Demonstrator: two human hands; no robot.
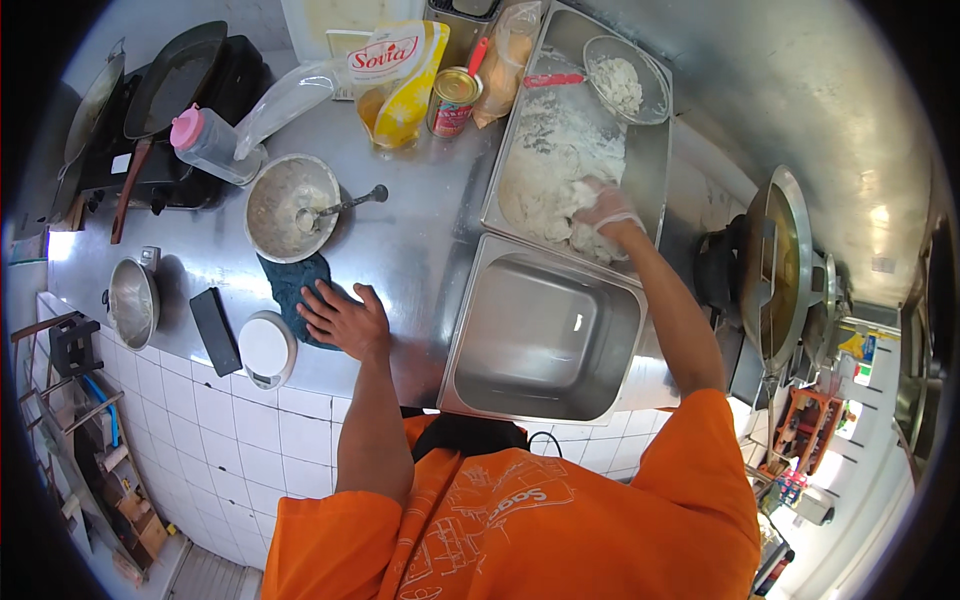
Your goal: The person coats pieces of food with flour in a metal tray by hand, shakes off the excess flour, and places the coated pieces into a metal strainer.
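Note:
My left hand (345,318) lies with fingers spread on a dark folded cloth (290,285) on the steel counter. My right hand (607,207), in a clear plastic glove, reaches into a steel tray (490,205) of white flour (565,135). Its fingertips are down among flour-coated lumps (560,210), so their grip is hidden. At the tray's far right corner sits a strainer (655,105) with flour-covered bits in it. Beyond the cloth stands a metal bowl (262,235) of pale wet batter, with a ladle (345,205) resting in it.
An empty deep steel pan (470,385) stands nearest me. Across the back are a yellow-and-white pouch (405,85), a can (452,105) and a pink-lidded jug (210,145). Left lie a white scale (267,345), a black phone-like slab (215,330) and a sieve (133,300). A large wok (785,270) stands right.

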